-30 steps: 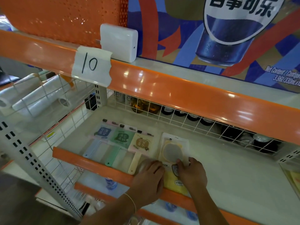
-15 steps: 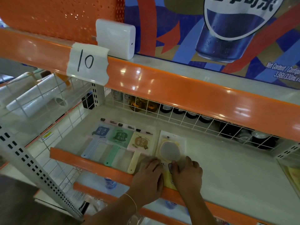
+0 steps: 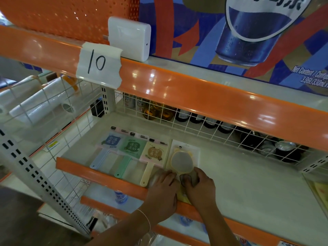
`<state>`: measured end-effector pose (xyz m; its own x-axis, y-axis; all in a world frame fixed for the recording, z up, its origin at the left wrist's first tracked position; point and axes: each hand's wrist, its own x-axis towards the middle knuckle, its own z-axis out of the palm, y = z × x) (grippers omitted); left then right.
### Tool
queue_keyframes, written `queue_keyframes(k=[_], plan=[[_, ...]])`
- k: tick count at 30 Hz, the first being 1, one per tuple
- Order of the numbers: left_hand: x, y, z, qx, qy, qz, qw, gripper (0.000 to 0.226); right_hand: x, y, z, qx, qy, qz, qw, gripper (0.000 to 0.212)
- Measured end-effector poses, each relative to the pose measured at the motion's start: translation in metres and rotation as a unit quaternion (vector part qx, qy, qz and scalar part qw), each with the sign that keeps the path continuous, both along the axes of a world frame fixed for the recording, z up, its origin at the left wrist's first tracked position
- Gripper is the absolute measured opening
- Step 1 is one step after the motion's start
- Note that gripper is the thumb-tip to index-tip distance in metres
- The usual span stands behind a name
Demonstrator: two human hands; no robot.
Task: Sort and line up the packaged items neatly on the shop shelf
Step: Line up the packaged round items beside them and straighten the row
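1. Four packaged hand mirrors lie flat in a row on the cream shelf (image 3: pixel 248 178) I am working on: a blue packaged mirror (image 3: pixel 108 148) at the far left, a green packaged mirror (image 3: pixel 128 151) next, a yellow packaged mirror (image 3: pixel 153 157) third, and a round mirror pack (image 3: pixel 182 157) at the right end.
2. My right hand (image 3: pixel 198 189) grips the near end of the round mirror pack, fingers curled over its handle part.
3. My left hand (image 3: pixel 163 194) lies just left of it, fingers bent down onto the near edge of that pack beside the yellow mirror's handle; I cannot tell whether it pinches the pack or only presses.
4. Both wrists cross the orange front rail (image 3: pixel 99 176).
5. On the orange rail above, a taped label (image 3: pixel 99 65) reads "10", with a white box (image 3: pixel 129 38) behind it.
6. Behind the white wire grid (image 3: pixel 204 126) at the far side stand bottles and cans (image 3: pixel 284 148).
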<state>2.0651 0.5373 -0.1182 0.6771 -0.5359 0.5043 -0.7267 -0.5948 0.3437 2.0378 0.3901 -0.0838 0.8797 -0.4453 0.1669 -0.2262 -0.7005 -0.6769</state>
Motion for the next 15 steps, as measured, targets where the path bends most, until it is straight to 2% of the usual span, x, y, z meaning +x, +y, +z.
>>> queue_keyframes(k=[4,9,15], plan=[[-0.002,-0.001,0.003,0.000,-0.003,0.000,1.000,0.034,0.000,-0.003,0.004,-0.009,0.014,0.021,1.000,0.031],[-0.003,0.000,0.001,0.001,0.011,-0.004,1.000,0.032,-0.001,-0.008,-0.002,-0.003,0.024,0.023,0.999,0.046],[-0.005,0.001,0.001,-0.015,0.035,-0.007,0.999,0.024,-0.006,-0.011,-0.002,0.019,0.014,0.010,1.000,0.034]])
